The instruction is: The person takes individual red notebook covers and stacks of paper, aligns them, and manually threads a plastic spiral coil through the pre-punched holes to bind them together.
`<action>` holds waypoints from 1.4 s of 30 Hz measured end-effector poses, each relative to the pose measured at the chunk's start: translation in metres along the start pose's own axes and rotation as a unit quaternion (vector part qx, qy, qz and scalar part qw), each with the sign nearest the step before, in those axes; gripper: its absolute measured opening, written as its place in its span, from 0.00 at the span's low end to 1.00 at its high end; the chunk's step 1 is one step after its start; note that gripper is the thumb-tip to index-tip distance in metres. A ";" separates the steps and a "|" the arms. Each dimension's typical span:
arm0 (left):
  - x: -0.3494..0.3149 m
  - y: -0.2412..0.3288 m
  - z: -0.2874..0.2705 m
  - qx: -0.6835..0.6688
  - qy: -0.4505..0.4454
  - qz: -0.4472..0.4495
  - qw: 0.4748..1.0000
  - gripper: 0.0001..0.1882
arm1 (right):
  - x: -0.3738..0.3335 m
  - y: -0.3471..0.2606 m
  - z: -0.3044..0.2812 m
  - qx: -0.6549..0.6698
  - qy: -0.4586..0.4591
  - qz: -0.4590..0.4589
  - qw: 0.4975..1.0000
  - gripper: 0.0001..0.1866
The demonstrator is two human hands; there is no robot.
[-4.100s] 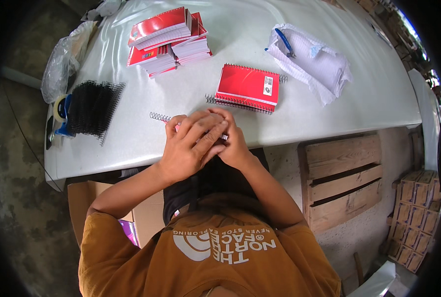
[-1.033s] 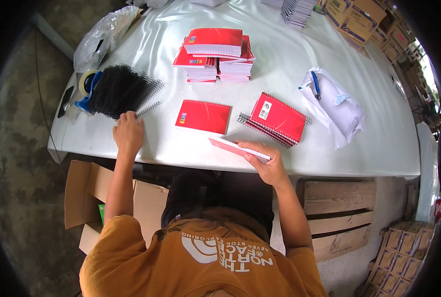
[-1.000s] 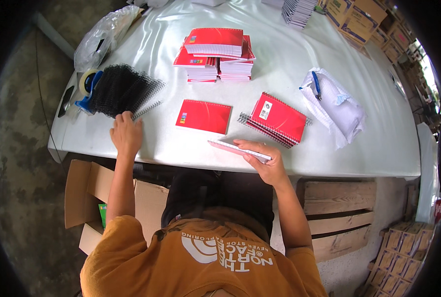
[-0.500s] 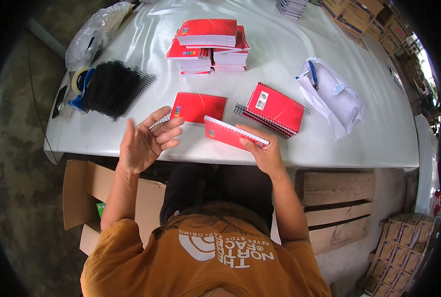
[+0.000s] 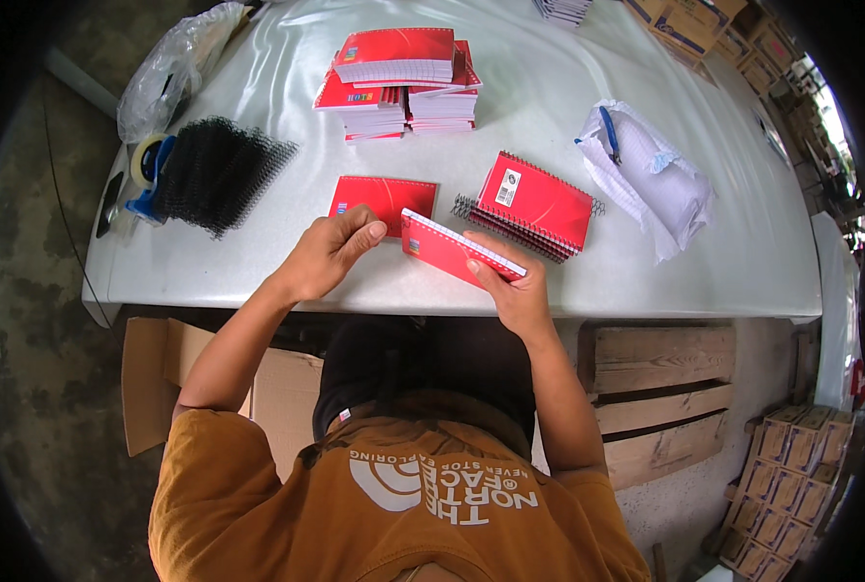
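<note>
My right hand (image 5: 522, 299) grips a small red notebook (image 5: 444, 259) by its right end, thumb in front. Its punched edge and white pages face up, and no wire shows along the holes. Just left of it, my left hand (image 5: 327, 254) is closed with the fingers curled in; whatever they hold, if anything, is hidden. Behind that hand another red notebook (image 5: 393, 194) lies flat on the table, partly covered by it. To the right sits a small pile of spiral-bound red notebooks (image 5: 539, 204), with dark wire coils along their edges.
Stacked red notebooks (image 5: 398, 73) stand at the back middle. Black wire spirals (image 5: 219, 175) lie at left beside a blue tape dispenser (image 5: 149, 184) and a plastic bag (image 5: 175, 78). Blue-handled pliers (image 5: 609, 134) rest on crumpled white paper (image 5: 651, 184) at right. A cardboard box (image 5: 282, 383) is below the table.
My left hand has gone from open, fingers spread, to closed, and has moved right toward the held notebook. My right hand keeps its grip on the notebook, nearly in place.
</note>
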State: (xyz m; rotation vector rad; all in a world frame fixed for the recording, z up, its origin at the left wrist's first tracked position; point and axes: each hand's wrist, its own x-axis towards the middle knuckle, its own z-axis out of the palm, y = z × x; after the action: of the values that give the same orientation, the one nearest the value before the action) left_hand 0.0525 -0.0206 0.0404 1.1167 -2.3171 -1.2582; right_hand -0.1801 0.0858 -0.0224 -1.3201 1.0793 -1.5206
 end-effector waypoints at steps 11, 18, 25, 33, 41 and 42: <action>0.014 0.007 -0.015 -0.285 -0.074 -0.200 0.935 0.25 | -0.001 0.002 -0.005 -0.028 -0.039 -0.015 0.999 0.15; 0.021 0.008 -0.031 -0.318 -0.139 -0.254 0.903 0.23 | -0.003 0.000 -0.003 -0.037 -0.035 -0.027 0.998 0.15; 0.016 0.004 -0.013 -0.129 0.045 0.131 0.982 0.13 | -0.004 0.000 -0.001 -0.034 -0.034 -0.025 0.999 0.15; 0.010 0.013 -0.026 -0.078 -0.076 0.066 0.992 0.11 | -0.004 -0.002 -0.001 -0.061 -0.060 -0.040 0.996 0.13; 0.006 0.036 -0.011 0.404 0.084 0.207 0.887 0.28 | -0.006 -0.001 0.007 -0.139 -0.041 -0.081 0.986 0.16; 0.004 0.035 -0.002 0.451 0.180 0.252 0.837 0.32 | -0.007 0.001 0.009 -0.153 -0.028 -0.097 0.983 0.16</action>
State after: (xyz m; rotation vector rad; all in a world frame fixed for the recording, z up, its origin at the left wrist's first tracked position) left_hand 0.0333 -0.0136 0.0689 0.7347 -2.6318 0.2838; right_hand -0.1703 0.0916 -0.0245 -1.7121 1.2130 -1.4878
